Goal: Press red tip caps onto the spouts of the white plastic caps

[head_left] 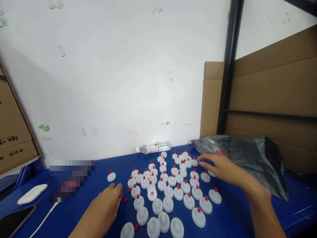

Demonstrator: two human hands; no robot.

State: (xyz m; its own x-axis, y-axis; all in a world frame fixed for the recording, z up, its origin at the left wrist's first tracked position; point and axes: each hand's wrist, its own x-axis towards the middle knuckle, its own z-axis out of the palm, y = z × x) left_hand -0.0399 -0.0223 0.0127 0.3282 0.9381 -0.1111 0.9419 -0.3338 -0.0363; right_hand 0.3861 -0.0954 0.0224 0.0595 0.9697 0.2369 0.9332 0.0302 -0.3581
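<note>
Several white round caps (168, 191), most with a small red tip on top, stand in a cluster on the blue table (84, 215). My left hand (109, 201) rests on the table just left of the cluster, fingers curled, beside loose red tips (125, 199). My right hand (220, 168) reaches in from the right with fingers stretched out flat, fingertips touching a cap (194, 162) at the cluster's far right edge. A few caps at the front (153, 228) have no red tip.
A clear water bottle (153, 147) lies against the white wall. A dark grey plastic bag (247, 158) sits at the right, before cardboard sheets (272, 92). At the left lie a white mouse-like object (32, 193), a phone (12, 221) and a white cable (47, 215).
</note>
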